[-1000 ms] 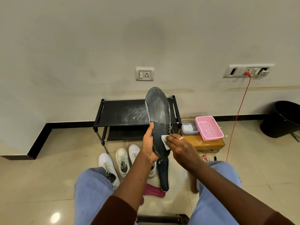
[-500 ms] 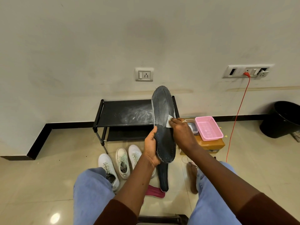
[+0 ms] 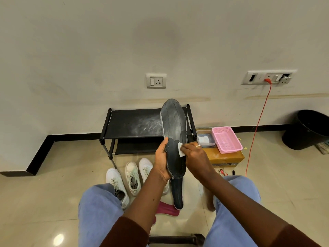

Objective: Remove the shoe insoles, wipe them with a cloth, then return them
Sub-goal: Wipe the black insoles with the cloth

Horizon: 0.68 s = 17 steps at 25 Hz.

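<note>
Second dark insole and pink insole lie on floor between knees. Left hand grips upright insole by its lower edge; right hand presses cloth onto its middle. Rack behind.

head cam | looks forward-down | close over hands | single view

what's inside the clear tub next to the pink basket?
The clear tub holds a white folded cloth or wipe, lying flat. Its near corner is hidden behind the right hand.
</note>
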Motion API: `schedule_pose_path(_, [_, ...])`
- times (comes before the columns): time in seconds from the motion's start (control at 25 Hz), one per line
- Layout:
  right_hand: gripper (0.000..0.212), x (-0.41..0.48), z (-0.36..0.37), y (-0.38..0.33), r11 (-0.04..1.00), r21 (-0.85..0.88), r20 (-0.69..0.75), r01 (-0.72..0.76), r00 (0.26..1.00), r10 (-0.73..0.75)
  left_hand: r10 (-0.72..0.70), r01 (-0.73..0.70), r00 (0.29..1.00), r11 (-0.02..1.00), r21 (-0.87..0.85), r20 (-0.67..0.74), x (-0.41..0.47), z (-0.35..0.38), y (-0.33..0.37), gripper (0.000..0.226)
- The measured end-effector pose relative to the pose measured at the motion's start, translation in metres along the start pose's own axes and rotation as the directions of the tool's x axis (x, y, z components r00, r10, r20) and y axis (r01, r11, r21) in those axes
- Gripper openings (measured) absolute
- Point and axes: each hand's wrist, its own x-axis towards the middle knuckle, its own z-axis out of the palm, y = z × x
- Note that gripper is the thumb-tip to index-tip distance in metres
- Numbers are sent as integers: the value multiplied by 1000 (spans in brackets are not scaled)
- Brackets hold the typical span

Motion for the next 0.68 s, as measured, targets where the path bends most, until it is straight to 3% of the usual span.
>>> schedule_pose_path(0.2, [44, 22, -6, 3, 997, -67, 45, -46, 998, 49, -16, 24, 998, 992, 125, -60, 1, 1, 1, 36])
schedule_pose_path(0.32, [41, 40, -9, 8, 991, -98, 24, -91, 995, 94, -13, 34, 996, 975, 221, -93, 2, 0, 0, 38])
schedule_pose_path(0.48, [35, 43, -5, 5, 990, -64, -29, -128, 992, 126, -6, 14, 998, 988, 151, -57, 1, 3, -2, 35])
schedule_pose_path(0.68, [29, 11, 1, -9, 1000, -21, -92, -1, 996, -1, -8, 17, 998, 991, 129, -65, 2, 3, 0, 35])
